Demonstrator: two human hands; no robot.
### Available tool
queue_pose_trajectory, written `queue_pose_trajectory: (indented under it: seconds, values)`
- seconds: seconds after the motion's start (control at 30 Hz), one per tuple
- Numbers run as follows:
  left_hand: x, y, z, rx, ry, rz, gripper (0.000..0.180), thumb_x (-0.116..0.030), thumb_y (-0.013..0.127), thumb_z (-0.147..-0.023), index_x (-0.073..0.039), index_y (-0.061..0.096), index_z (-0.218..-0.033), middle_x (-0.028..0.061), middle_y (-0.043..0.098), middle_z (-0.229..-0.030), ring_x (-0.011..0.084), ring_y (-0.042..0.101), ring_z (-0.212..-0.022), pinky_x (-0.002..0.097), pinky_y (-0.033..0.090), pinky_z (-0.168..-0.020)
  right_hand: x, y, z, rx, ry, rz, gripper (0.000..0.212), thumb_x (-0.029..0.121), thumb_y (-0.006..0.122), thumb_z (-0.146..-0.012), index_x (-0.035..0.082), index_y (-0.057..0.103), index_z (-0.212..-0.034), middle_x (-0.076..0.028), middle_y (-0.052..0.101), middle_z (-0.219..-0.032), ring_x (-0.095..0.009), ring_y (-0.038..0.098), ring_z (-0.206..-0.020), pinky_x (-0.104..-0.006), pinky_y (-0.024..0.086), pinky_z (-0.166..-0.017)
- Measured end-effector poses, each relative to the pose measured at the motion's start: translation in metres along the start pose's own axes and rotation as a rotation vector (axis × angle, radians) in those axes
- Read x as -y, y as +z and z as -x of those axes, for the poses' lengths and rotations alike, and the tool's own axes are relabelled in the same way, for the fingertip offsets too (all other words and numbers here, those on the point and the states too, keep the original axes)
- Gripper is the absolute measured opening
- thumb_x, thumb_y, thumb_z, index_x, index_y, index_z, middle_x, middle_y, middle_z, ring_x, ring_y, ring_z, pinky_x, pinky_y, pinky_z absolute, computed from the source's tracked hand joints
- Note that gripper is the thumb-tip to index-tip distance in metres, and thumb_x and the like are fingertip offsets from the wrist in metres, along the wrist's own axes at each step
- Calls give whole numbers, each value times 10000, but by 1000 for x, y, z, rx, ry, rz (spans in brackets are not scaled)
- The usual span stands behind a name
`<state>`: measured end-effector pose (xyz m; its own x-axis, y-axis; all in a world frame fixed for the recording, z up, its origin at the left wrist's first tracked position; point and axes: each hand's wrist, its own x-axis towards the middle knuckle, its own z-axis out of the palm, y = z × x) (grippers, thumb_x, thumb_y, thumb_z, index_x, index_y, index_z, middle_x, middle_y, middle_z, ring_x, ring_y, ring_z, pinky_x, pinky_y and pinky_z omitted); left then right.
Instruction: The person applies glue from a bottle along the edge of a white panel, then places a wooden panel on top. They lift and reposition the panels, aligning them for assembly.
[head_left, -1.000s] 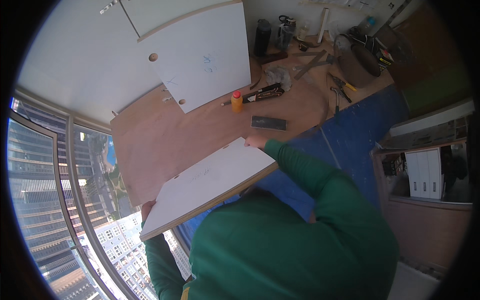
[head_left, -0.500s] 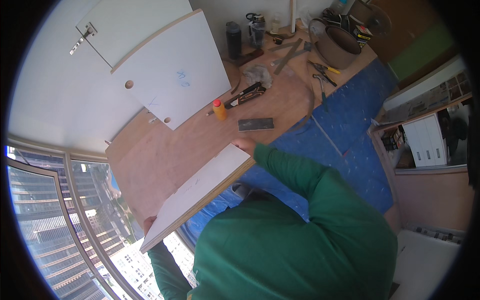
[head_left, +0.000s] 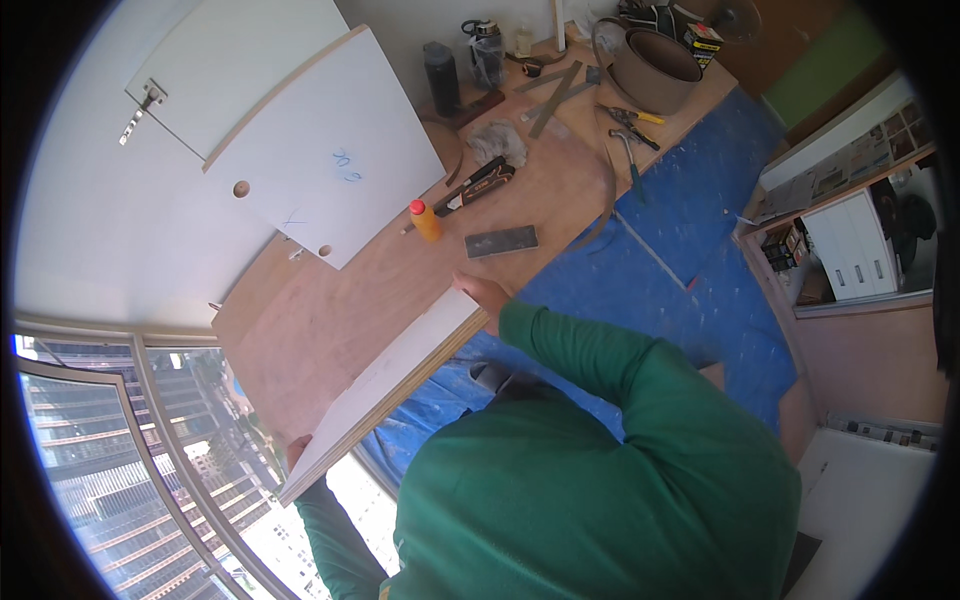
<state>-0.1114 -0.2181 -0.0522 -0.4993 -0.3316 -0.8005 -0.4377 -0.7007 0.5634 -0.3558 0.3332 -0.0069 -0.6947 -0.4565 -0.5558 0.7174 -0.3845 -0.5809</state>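
Note:
A narrow white-faced board [head_left: 395, 365] with layered wooden edges lies slantwise along the near edge of the wooden worktop [head_left: 330, 320]. My left hand [head_left: 298, 451] grips its near-left end, fingers partly hidden behind the board. At the far-right end my right hand [head_left: 481, 292] is closed round the corner. Just beyond that hand rests a dark grey rectangular block [head_left: 501, 242]. An orange bottle with a red cap [head_left: 425, 222] stands past the block, beside a black tool with orange trim [head_left: 487, 187].
A large white panel [head_left: 335, 150] with round holes leans at the back left. Farther right are pliers [head_left: 628, 125], a hammer [head_left: 629, 165], metal strips [head_left: 556, 98] and a roll of brown edging [head_left: 655, 75]. Blue sheeting [head_left: 690, 200] covers the floor; windows [head_left: 80, 440] lie left.
The board has tilted, so its white face looks narrower and its layered edge shows more. Both hands keep their hold. The whole view has shifted slightly.

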Motion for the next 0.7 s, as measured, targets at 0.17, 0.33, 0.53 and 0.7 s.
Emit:
queue_pose_trajectory:
  seconds: [0.17,0.33,0.53,0.7]
  values:
    - [-4,-22,5,50,895,-1235,113,-55,547,-897,-31,486,-804,105,568,-716,330,666,-680,411,643,-678,17,40,32,-44,94,16,668,745,493,-949,159,584,-1256,-81,669,-1040,-217,658,-897,-453,542,-797]
    - [3,25,22,82,119,70,195,-125,530,-955,41,517,-1056,173,645,-955,369,688,-870,432,646,-764,-2,32,20,-218,8,-24,573,679,474,-981,164,581,-1209,-76,633,-982,-218,640,-793,-438,547,-764]
    - [17,39,57,-87,81,288,567,-321,443,-1051,53,416,-1476,258,487,-1508,368,526,-1340,513,433,-1130,3,37,3,-268,43,-33,558,577,515,-990,97,583,-1266,-99,619,-949,-240,680,-793,-438,580,-753]
    - [76,-2,65,-144,49,-87,471,-305,354,-1069,-36,471,-1438,223,533,-1475,402,530,-1313,595,428,-1084,8,55,-19,-314,58,-38,501,533,531,-972,78,613,-1164,-100,589,-847,-249,660,-631,-411,590,-594]
